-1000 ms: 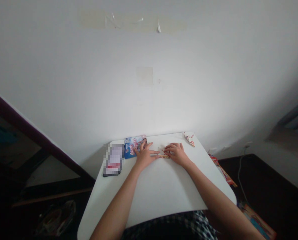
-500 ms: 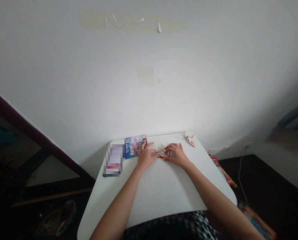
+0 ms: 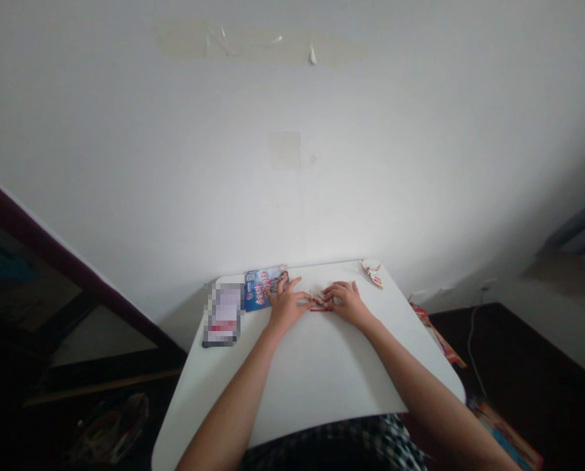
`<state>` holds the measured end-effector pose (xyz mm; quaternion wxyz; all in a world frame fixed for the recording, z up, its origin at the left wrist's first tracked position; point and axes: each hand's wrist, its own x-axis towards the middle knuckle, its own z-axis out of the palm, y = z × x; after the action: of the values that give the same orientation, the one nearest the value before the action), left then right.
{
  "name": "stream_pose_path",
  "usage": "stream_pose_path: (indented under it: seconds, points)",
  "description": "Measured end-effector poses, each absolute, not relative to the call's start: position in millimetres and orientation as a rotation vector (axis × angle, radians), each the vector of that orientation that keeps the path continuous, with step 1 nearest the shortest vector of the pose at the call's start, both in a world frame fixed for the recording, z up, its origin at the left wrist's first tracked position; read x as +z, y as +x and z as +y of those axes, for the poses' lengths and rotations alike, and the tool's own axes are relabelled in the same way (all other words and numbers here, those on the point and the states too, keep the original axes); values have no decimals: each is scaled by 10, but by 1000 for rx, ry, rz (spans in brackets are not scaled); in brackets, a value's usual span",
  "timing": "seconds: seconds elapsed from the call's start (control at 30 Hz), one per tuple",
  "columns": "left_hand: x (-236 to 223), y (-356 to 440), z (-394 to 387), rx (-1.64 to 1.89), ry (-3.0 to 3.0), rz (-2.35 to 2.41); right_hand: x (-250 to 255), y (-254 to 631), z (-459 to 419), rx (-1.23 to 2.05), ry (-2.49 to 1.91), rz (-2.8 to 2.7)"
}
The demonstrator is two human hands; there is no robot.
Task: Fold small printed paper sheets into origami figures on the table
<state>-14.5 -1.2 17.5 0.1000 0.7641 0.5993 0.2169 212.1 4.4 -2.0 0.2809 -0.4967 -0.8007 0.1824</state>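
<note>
A small piece of white paper with red edges [image 3: 322,309] lies low on the white table [image 3: 317,366], between my two hands. My left hand [image 3: 286,309] has its thumb and forefinger closed at the paper's left side, while its other fingers spread over a blue printed packet [image 3: 258,289]. Bent over the right side of the paper are the fingers of my right hand [image 3: 346,304], gripping it. Fingertips hide much of the paper, so its exact folds cannot be made out.
A phone-like object [image 3: 224,314], blurred out, lies at the table's left edge. In the far right corner sits a crumpled white and red paper piece [image 3: 372,273]. The wall [image 3: 292,216] rises right behind the table. Colourful printed items [image 3: 437,333] are on the floor to the right.
The fingers of my right hand have moved slightly on the paper, and its red-edged right part now looks folded inward. My left hand has hardly moved.
</note>
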Motion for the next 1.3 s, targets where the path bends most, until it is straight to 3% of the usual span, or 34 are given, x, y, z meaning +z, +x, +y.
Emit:
stream_pose_path:
  seconds: [1.3]
  points:
    - [129, -5, -14, 693, 2172, 1943, -64, 2058, 67, 498, -1396, -2130]
